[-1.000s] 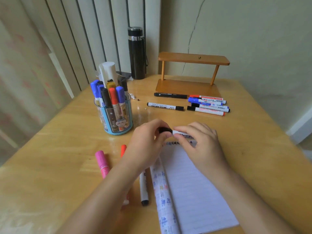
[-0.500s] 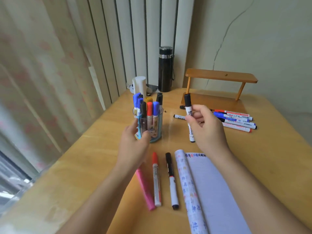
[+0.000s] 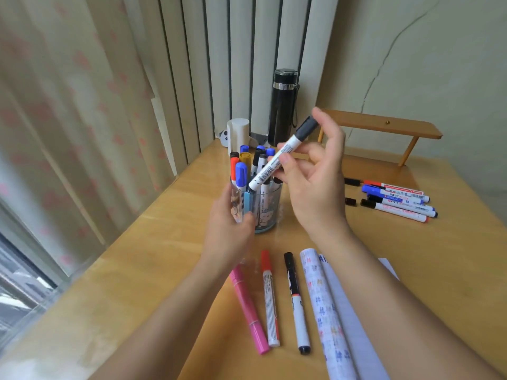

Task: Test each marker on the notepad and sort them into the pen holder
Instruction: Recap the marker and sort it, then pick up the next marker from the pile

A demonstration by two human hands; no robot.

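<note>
**Kid:** White with a black cap, that's the marker (image 3: 282,154) the right hand (image 3: 315,193) is holding. Why is it tipped like that?

**Helper:** It is tilted so the white end points down at the pen holder (image 3: 263,212). The cap end sticks up high. The thumb and fingers pinch it around the middle.

**Kid:** Is it in the cup yet?

**Helper:** No. The bottom end is just over the rim, near a blue marker (image 3: 241,175) that stands inside. I think the next thing is to slide it in.

**Kid:** What is the left hand (image 3: 227,231) doing?

**Helper:** It is wrapped around the side of the pen holder. That is smart. The cup is full, so a push could tip it over.

**Kid:** How do you do it well?

**Helper:** Find a gap between the markers first. Stand the marker up straighter, then let it go down slowly. Don't shove. If it bumps a cap, wiggle it to the side.

**Kid:** Where is the notepad (image 3: 354,319)?

**Helper:** It lies on the table (image 3: 137,270) close to the person, under the right arm. Next to it are a pink marker (image 3: 248,308), a red marker (image 3: 270,297) and a black marker (image 3: 296,303), all lying flat.

**Kid:** And those far ones?

**Helper:** More markers (image 3: 397,200) lie in a row on the right. I guess they need a test too.
</note>
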